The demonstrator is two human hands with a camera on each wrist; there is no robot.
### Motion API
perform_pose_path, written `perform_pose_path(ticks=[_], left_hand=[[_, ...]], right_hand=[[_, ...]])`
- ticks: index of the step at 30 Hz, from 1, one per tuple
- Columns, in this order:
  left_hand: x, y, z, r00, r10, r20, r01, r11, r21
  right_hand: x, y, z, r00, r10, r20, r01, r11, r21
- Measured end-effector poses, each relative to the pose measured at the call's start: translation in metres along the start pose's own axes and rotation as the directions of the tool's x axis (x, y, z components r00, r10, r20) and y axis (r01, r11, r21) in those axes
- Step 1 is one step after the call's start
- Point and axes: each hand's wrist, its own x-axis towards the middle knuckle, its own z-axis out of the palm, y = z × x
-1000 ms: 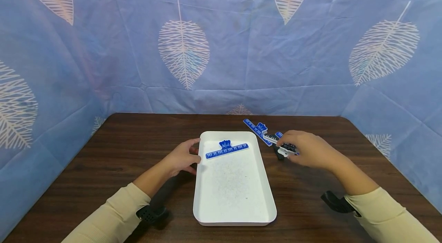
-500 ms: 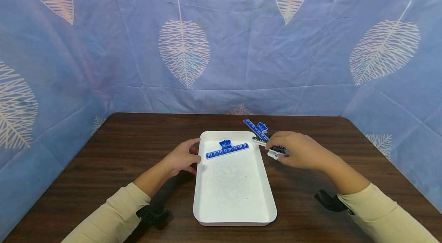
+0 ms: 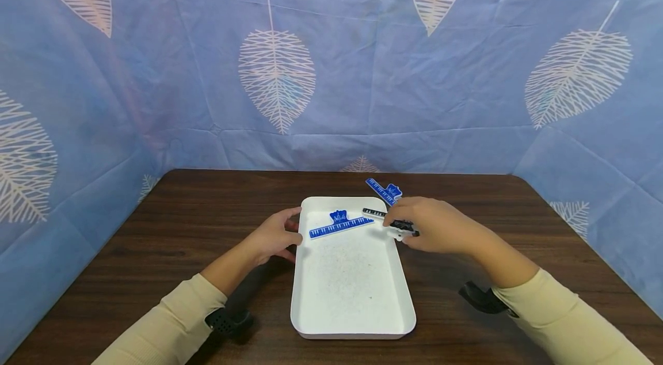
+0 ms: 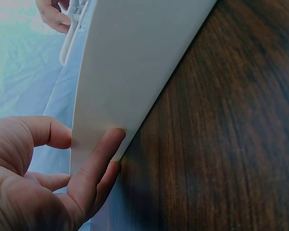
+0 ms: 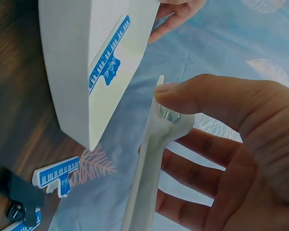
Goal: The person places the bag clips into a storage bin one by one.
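Note:
My left hand (image 3: 274,235) grips the left wall of a white tray (image 3: 352,327), thumb at the rim and some fingers against the outside. Inside the tray, near its far end, lies a blue page clip (image 3: 340,228) with a piano-key strip. My right hand (image 3: 435,224) holds a black-and-white page clip (image 3: 374,213) of the same kind, its strip end over the tray's right rim. In the right wrist view the thumb presses beside the spring of this clip, seen from its white side, with the fingers behind.
Another blue clip (image 3: 383,191) lies on the dark wooden table (image 3: 233,198) beyond the tray's far right corner. A black clip (image 5: 24,190) and part of a further blue clip (image 5: 26,222) show in the right wrist view. A blue leaf-print cloth (image 3: 342,94) hangs behind the table.
My right hand has carried the black-and-white clip leftward from beside the other clips to the tray's right rim. My left hand and the tray have stayed put.

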Motion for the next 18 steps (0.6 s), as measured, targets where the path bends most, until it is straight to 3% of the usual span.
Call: perform_pose_path(ticks=[10, 18], left_hand=[[-0.001, 0.001, 0.000, 1.000, 0.008, 0.002, -0.008, 1.000, -0.010], [-0.001, 0.001, 0.001, 1.000, 0.005, 0.003, -0.005, 1.000, -0.011]], right_hand=[[0.016, -0.010, 0.001, 0.999, -0.031, 0.021, 0.032, 0.999, -0.032], [0.029, -0.018, 0.004, 0.995, -0.078, 0.057, 0.076, 0.997, 0.031]])
